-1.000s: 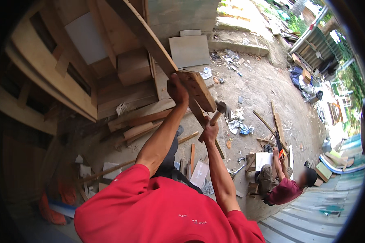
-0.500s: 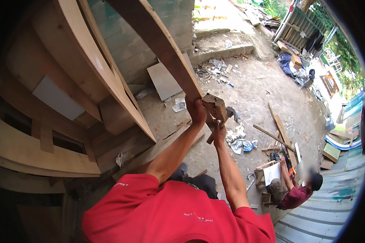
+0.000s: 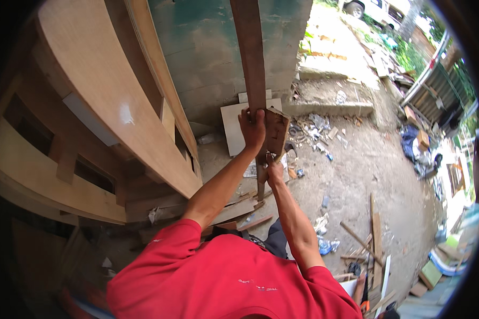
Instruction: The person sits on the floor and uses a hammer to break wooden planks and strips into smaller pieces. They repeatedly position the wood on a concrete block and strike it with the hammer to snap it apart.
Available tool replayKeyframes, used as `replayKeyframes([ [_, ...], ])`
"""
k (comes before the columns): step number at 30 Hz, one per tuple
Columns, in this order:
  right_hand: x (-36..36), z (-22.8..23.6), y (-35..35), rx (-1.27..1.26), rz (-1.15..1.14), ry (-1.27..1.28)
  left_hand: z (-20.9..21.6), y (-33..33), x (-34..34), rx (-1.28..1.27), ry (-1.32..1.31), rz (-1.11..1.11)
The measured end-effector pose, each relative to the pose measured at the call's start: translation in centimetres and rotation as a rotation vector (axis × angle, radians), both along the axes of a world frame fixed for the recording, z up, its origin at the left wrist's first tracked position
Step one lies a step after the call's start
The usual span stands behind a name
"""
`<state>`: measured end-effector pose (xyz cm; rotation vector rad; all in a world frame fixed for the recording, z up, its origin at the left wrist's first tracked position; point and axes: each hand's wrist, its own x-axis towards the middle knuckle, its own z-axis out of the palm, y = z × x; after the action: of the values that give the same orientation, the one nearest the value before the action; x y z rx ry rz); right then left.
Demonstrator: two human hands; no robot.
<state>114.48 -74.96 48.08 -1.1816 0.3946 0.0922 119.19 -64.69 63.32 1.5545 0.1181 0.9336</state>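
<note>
On your left, curved plywood panels (image 3: 106, 106) rise close beside your left arm, so room on that side is narrow. Behind them stands a green wall (image 3: 213, 48), with a pale board (image 3: 233, 133) leaning at its foot.

At centre, a long dark plank (image 3: 250, 58) runs from the top edge of the view down to your hands, its long axis near vertical and tilted slightly to the right toward its lower end. Your left hand (image 3: 252, 129) is wrapped around the plank, fingers pressed onto its left edge. A small brown wooden piece (image 3: 276, 133) sits flat against the plank, touching the right side of that hand.

Just below, your right hand (image 3: 274, 171) is clenched around a slim tool handle; whether its head meets the wood cannot be told.

To your right, open dirt ground (image 3: 367, 170) gives free room, strewn with paper scraps. Loose timber strips (image 3: 375, 234) lie farther right, well apart from your hands
</note>
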Motion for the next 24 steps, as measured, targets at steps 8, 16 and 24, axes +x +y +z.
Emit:
replayKeyframes([
  [8,17.1,-2.1,-5.2,-0.005,0.519,0.142,-0.6,-2.2,14.1,0.03,-0.037,0.214],
  [16,27.3,0.9,-11.1,-0.155,0.541,0.187,-0.8,-1.3,23.9,0.109,0.011,0.38],
  [24,42.4,10.1,-6.6,-0.212,0.474,-0.044,-6.6,3.6,33.3,0.125,0.08,0.409],
])
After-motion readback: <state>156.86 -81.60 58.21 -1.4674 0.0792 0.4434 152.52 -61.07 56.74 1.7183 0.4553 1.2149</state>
